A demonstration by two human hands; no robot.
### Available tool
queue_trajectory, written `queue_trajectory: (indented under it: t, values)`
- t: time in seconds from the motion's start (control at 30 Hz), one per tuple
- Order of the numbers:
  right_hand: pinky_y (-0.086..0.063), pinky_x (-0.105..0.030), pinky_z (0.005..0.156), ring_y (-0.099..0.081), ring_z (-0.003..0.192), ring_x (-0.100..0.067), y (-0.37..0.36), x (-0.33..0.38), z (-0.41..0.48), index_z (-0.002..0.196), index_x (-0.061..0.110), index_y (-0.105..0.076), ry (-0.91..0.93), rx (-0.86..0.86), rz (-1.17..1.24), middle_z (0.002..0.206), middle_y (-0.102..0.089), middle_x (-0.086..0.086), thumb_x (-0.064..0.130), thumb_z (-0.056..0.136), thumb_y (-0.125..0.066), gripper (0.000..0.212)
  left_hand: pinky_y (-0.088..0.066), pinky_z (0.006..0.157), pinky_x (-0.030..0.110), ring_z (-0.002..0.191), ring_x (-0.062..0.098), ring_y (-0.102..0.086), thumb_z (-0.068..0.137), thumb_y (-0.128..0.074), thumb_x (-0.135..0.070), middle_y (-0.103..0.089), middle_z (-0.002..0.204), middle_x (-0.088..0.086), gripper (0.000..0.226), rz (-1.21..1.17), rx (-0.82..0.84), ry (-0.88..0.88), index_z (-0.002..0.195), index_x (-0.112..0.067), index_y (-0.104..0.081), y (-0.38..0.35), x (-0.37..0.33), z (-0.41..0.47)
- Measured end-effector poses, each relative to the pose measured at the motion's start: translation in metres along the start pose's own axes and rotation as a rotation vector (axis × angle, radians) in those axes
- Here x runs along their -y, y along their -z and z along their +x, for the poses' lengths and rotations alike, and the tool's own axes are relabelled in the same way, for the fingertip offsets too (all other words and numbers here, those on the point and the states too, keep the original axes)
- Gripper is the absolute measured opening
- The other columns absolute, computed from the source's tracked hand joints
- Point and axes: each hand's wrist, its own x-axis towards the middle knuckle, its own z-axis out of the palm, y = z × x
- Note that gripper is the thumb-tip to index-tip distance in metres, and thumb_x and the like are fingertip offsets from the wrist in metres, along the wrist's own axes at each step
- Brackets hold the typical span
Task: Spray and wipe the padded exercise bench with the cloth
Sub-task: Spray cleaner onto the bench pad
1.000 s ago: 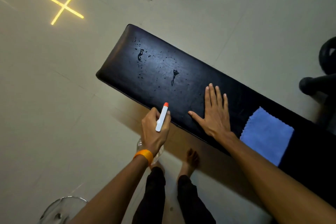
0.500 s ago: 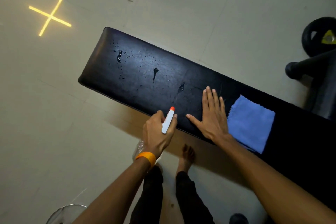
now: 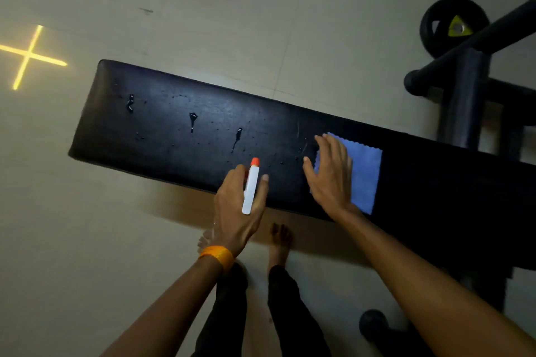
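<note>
Your left hand (image 3: 237,206) has its fingers clamped on the white spray bottle with orange nozzle (image 3: 251,185) at the near edge of the black padded exercise bench (image 3: 174,122). Your right hand (image 3: 330,174) lies flat, fingers apart, on the blue square cloth (image 3: 365,171) on that bench. Spraying looks done; next, grip the cloth and wipe toward the droplets (image 3: 192,119).

Yellow cross (image 3: 29,56) glowing on pale floor (image 3: 203,9); black weight plate (image 3: 454,26) and dark rack frame (image 3: 467,95) far right.

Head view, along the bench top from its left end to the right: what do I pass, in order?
Leftmost liquid streak → middle streak → third streak → orange spray nozzle in the left hand → right hand → blue cloth, all on the padded bench.
</note>
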Motion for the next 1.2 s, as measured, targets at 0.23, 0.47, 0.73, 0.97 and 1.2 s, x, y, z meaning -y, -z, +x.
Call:
queue_trajectory:
  t: [0.23,0.47,0.73,0.97,1.2]
  values:
    - [-0.037,-0.053,0.104,-0.043,0.131,-0.038,0.030,-0.050,-0.007,0.138,0.011,-0.045,-0.685,-0.076,0.034,0.142,-0.045,-0.016,0.034,0.089,-0.068,0.058,-0.049,0.068,0.047,0.072,0.023,-0.056,0.097,-0.057,-0.037,-0.057,0.080,0.005,0.030,-0.064,0.002,-0.042,0.086,-0.008,-0.057,-0.026,-0.042,0.010]
    - [-0.056,-0.038,0.076,-0.067,0.091,-0.032,0.042,-0.067,-0.007,0.101,0.004,-0.064,-0.901,0.032,0.545,0.101,-0.069,-0.012,0.023,0.081,-0.074,0.030,-0.047,0.069,0.041,0.073,0.022,-0.056,0.096,-0.058,-0.030,-0.058,0.081,0.007,0.027,-0.058,0.029,-0.093,0.086,-0.006,-0.059,-0.035,-0.063,0.008]
    - [-0.043,-0.028,0.064,-0.058,0.081,-0.022,0.106,-0.089,-0.018,0.096,0.011,-0.047,-0.676,-0.175,0.525,0.085,-0.055,0.001,0.016,0.088,-0.063,0.018,-0.047,0.073,0.035,0.079,0.028,-0.058,0.097,-0.068,-0.019,-0.059,0.091,0.014,0.019,-0.137,0.085,-0.227,0.101,-0.004,-0.058,-0.067,-0.114,0.027]
    - [-0.044,-0.027,0.064,-0.059,0.085,-0.019,0.132,-0.111,-0.027,0.097,0.018,-0.046,-0.681,-0.235,0.481,0.082,-0.052,0.009,0.017,0.089,-0.065,0.020,-0.049,0.074,0.016,0.077,0.024,-0.064,0.095,-0.071,-0.024,-0.060,0.105,0.011,0.034,-0.273,0.178,-0.231,0.117,-0.005,-0.054,-0.107,-0.148,0.041]
    - [-0.043,-0.020,0.055,-0.059,0.073,-0.011,0.118,-0.100,-0.034,0.098,0.013,-0.050,-0.653,-0.192,0.493,0.083,-0.058,0.005,0.017,0.088,-0.064,0.018,-0.044,0.082,0.004,0.090,0.012,-0.067,0.088,-0.076,-0.013,-0.063,0.117,0.010,0.062,-0.213,0.302,-0.207,0.142,-0.007,-0.044,-0.112,-0.133,0.029]
